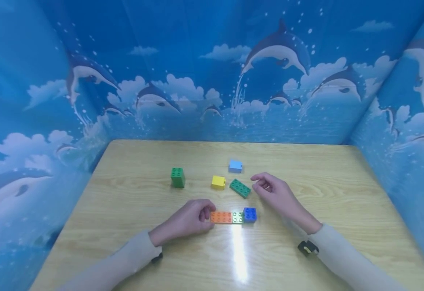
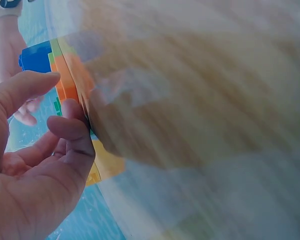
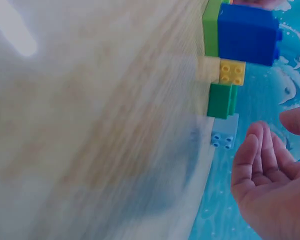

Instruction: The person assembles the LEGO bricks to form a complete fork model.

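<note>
In the head view, a row near the table's middle has an orange brick (image 1: 221,217) on the left, a light green brick (image 1: 237,218) beside it and a blue brick (image 1: 249,214) at the right end. My left hand (image 1: 190,218) pinches the orange brick's left end between thumb and fingers; the left wrist view shows the thumb against the orange brick (image 2: 66,82). My right hand (image 1: 279,197), fingers loosely bent and holding nothing, is just right of a dark green brick (image 1: 240,188). The right wrist view shows the blue brick (image 3: 247,34) against the light green one.
Behind the row lie a yellow brick (image 1: 218,182) and a light blue brick (image 1: 235,166). A tall green block (image 1: 178,178) stands to their left. Dolphin-printed blue sheets (image 1: 182,117) enclose the back and sides of the wooden table (image 1: 131,169).
</note>
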`<state>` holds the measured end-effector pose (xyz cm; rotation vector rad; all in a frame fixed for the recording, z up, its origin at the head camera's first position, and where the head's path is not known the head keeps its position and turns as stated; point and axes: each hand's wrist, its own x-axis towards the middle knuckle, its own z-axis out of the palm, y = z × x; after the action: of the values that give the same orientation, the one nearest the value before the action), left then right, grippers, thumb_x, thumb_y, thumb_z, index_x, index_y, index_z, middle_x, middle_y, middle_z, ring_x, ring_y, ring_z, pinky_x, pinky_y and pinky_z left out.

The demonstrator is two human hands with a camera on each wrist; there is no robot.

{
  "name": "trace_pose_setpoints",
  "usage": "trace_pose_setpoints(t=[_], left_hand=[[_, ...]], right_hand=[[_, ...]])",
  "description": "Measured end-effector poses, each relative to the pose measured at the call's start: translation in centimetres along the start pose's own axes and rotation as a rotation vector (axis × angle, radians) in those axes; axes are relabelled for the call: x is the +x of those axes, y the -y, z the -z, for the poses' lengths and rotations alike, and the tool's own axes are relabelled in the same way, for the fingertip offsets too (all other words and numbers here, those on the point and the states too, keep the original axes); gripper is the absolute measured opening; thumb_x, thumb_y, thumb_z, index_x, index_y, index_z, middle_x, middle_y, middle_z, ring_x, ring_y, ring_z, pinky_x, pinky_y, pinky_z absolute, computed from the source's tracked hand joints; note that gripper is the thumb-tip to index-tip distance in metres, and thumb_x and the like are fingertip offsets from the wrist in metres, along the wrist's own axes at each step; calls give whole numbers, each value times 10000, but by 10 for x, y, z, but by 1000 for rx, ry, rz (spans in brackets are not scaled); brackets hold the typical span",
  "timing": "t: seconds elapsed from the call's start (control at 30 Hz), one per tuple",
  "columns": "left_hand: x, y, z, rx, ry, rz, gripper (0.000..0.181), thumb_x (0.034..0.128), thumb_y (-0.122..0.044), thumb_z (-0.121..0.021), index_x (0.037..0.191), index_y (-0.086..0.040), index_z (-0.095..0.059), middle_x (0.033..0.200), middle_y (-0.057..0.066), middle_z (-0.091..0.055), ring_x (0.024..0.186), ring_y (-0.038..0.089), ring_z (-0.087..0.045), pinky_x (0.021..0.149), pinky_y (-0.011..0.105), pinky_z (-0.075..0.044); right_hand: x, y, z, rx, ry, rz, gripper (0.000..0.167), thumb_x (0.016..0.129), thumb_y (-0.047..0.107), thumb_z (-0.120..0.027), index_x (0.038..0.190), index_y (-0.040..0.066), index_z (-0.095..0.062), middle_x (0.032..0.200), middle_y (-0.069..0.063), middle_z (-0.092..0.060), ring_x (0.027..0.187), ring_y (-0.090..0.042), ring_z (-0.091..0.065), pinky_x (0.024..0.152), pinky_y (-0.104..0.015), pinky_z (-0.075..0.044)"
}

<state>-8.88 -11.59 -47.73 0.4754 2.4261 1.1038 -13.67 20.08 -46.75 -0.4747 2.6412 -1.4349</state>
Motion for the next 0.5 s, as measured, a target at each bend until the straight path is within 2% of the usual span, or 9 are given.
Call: trace_pose_setpoints(t=[0.1, 0.27, 0.37, 0.5], left_hand=[[0, 0, 0, 1, 1, 0, 413, 868, -75, -903, 1245, -58, -735, 937, -35, -654, 828, 140, -633, 708, 284, -580], [2, 1, -2, 8, 3, -9, 415, 864, -59, -897, 1246, -48, -736, 925, -39, -655, 824, 133, -633, 717, 277, -583], [3, 0, -3, 14, 9, -3, 421, 868, -61, -892, 1259, -54, -736, 926, -54, -656, 828, 123, -636, 726, 266, -582], [6, -2, -4, 19, 16, 0, 421, 871, -64, -892, 1262, -59, -737, 924, -63, -657, 826, 120, -636, 722, 267, -582]], right_hand=[[14, -3, -3, 24, -25, -40, 338, 1079, 211, -719, 1354, 17, -684, 1105, -61, -720, 1012, -221, -680, 898, -343, -597], [31, -7, -5, 79, -43, -100, 420, 1058, 239, -751, 1396, 16, -641, 1283, -127, -688, 1154, -278, -642, 1046, -479, -553], [41, -10, -8, 86, -23, -129, 463, 1052, 247, -761, 1428, 23, -610, 1379, -154, -647, 1206, -313, -634, 1072, -516, -532], [54, -13, -13, 106, -3, -175, 536, 1036, 212, -772, 1490, 16, -565, 1461, -173, -602, 1239, -326, -627, 1066, -503, -537]])
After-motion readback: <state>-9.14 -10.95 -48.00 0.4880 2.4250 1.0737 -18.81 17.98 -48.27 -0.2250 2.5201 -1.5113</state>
